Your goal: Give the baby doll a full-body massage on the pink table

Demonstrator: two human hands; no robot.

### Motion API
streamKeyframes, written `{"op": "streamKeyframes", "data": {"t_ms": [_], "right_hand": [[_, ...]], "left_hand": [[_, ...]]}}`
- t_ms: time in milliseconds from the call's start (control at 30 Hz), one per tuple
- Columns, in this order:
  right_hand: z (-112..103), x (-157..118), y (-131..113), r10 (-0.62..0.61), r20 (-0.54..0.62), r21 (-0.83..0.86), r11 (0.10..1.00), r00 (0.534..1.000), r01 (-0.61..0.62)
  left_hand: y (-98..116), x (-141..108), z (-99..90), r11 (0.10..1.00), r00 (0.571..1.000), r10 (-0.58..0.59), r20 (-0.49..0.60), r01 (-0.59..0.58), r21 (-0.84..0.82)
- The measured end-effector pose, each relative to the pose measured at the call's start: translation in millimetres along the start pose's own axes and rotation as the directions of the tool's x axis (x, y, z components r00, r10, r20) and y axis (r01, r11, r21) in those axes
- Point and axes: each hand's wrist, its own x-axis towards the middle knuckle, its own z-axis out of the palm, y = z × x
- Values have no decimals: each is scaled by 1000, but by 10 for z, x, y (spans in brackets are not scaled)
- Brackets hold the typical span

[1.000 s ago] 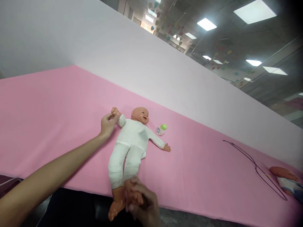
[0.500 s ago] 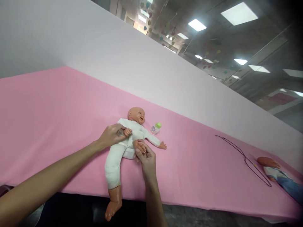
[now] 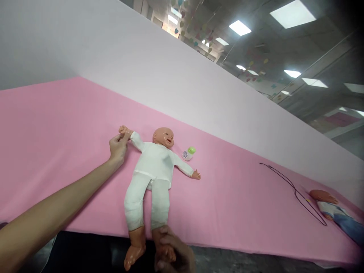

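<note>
A baby doll (image 3: 155, 161) in white cloth lies on its back on the pink sheet, its legs hanging over the near edge. My left hand (image 3: 118, 147) is closed around the wrist of the doll's arm on the left, which stretches up and out beside the head. At the bottom, my right hand (image 3: 176, 252) grips the doll's foot on the right side; its fingers are partly blurred. The doll's other arm lies extended to the right. Beside that arm, a small clear bottle with a green cap (image 3: 189, 153) lies tilted on the sheet.
A pink-covered table (image 3: 227, 197) runs along a white partition (image 3: 170, 76). Toward the right lie a thin dark cord (image 3: 294, 189) and a second doll (image 3: 337, 214) in white and blue. A dark shape sits below the near edge.
My left hand has swung the doll's arm from its belly out to the upper left. My right hand has lowered the bent leg, now straight beside the other one.
</note>
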Motion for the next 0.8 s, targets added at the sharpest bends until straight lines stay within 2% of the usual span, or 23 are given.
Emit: {"op": "streamKeyframes", "data": {"t_ms": [67,133,200,233,267,300,333,400,500,567,633,700,733,800], "right_hand": [[22,230,-146,-20,-69,15,1000,997,21],[83,612,-290,-36,-118,21,999,992,38],[168,1036,-385,-26,-137,12,1000,990,28],[205,1219,-408,-21,-151,25,999,988,25],[227,1362,-414,-11,-148,64,998,989,21],[231,1450,-407,1,-146,101,995,989,14],[214,1477,-389,14,-142,133,991,990,5],[128,1349,-323,28,-140,146,989,990,-7],[-27,842,-147,-22,-95,65,998,995,28],[-67,466,2,-91,11,73,993,996,90],[-38,176,121,-166,132,47,986,977,161],[27,24,150,-228,176,3,973,958,231],[57,4,122,-241,161,-21,969,957,248],[99,75,-10,-215,63,-48,975,974,219]], "left_hand": [[48,-139,23,978,974,171,150,-186,96],[87,-312,32,923,892,265,367,-344,170],[106,-458,21,867,777,261,573,-450,214],[107,-508,11,843,725,246,643,-488,228],[101,-538,2,824,689,231,687,-514,238],[90,-548,-4,816,676,219,703,-522,248],[73,-539,-5,824,692,211,690,-506,256],[28,-475,6,877,787,201,584,-410,251],[-40,-297,30,960,931,169,324,-230,159],[-69,-160,27,991,988,78,130,-91,98],[-75,-52,12,998,998,-37,-56,40,45],[-60,-8,3,997,984,-73,-163,77,15],[-47,-17,5,998,985,-53,-166,56,15],[-15,-95,17,998,996,42,-78,-39,43]]}}
